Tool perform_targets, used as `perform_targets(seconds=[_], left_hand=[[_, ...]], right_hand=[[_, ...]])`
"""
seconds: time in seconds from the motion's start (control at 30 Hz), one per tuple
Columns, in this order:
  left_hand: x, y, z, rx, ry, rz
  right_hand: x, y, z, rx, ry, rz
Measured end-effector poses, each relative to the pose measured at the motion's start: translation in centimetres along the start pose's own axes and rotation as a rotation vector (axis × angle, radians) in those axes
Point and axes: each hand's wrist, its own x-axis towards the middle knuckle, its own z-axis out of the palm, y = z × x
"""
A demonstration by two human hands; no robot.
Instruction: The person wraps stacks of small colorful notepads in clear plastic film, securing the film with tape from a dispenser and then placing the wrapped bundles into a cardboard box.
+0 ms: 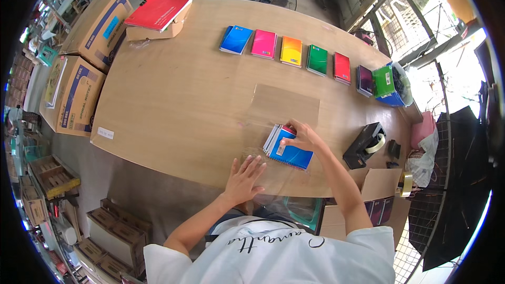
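Near the table's front edge lies a small stack of spiral notebooks [290,150], blue cover on top, with a white label on it. My right hand [302,135] grips this stack at its far edge, thumb on the cover and fingers over the side. To its left my left hand [245,180] rests with fingers spread, on or just above clear plastic at the table edge. Beyond the stack a clear plastic sheet or bag [284,102] lies flat. Across the far side stand separate small notebook piles: blue [235,39], pink [264,43], yellow [291,51], green [317,60], red [342,67] and dark purple [364,80].
A black tape dispenser [364,146] sits at right, near an open carton [381,185] holding notebooks. A blue bin [394,97] stands at the far right. Large cartons [79,94] flank the left edge. Red books [159,11] lie on a small box at the far left corner.
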Motion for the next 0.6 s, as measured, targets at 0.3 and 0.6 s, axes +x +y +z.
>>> perform_targets(seconds=[0.3,0.6], left_hand=[[-0.4,-0.6,-0.4,-0.03,-0.014,0.004],[-0.3,-0.7,-0.4,-0.038,0.005,0.004]], right_hand=[[4.7,-1.8,0.2,-0.185,-0.183,0.022],[4.4,-0.7,1.5,-0.31,-0.017,-0.047]])
